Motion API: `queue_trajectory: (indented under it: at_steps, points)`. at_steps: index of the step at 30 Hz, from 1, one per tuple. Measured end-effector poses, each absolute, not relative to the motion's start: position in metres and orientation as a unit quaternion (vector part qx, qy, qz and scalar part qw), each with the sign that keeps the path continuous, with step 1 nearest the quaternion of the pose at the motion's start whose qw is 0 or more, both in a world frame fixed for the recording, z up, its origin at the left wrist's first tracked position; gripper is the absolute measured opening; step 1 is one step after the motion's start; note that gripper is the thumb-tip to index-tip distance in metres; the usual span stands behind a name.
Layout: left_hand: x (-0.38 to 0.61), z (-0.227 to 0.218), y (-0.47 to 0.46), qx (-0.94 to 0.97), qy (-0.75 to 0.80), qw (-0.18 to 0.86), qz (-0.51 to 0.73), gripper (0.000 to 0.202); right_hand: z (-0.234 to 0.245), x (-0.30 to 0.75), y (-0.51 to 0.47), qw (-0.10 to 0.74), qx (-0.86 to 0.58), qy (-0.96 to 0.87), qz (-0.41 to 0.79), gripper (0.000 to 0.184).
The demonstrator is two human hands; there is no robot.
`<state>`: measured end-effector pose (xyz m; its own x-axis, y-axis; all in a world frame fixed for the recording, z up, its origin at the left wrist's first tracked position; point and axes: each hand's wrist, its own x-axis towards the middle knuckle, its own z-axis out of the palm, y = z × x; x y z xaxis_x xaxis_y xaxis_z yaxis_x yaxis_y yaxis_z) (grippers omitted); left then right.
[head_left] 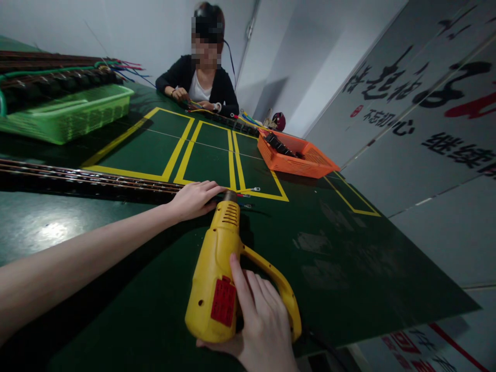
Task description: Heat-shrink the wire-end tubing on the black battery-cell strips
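Observation:
My right hand (256, 320) is wrapped round the handle of a yellow heat gun (217, 268) with a red label, its nozzle aimed at wire ends (248, 192) on the green table. My left hand (196, 199) lies closed over the end of a long dark wire bundle (89, 181), pressing it to the table just left of the nozzle. The bundle runs off to the left edge.
An orange basket (306, 160) with dark parts stands far right. A green basket (77, 116) and more wire bundles (58, 77) lie at far left. A person (201, 82) sits across the table (329, 248) handling wires. Yellow tape lines (182, 150) mark the table.

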<state>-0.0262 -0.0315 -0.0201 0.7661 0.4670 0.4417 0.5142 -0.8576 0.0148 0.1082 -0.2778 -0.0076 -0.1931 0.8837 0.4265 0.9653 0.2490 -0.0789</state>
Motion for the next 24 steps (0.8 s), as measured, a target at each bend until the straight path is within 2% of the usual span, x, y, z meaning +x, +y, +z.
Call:
queue_trajectory:
  at_steps: [10, 24]
  points:
    - [-0.027, -0.021, -0.032, -0.938, -0.264, 0.046, -0.221, 0.042, -0.015, 0.123, -0.274, 0.204, -0.635, -0.727, -0.16, 0.1]
    - [-0.025, -0.023, -0.031, -0.938, -0.26, 0.047, -0.226, 0.042, -0.01, 0.118, -0.277, 0.205, -0.618, -0.748, -0.128, 0.107]
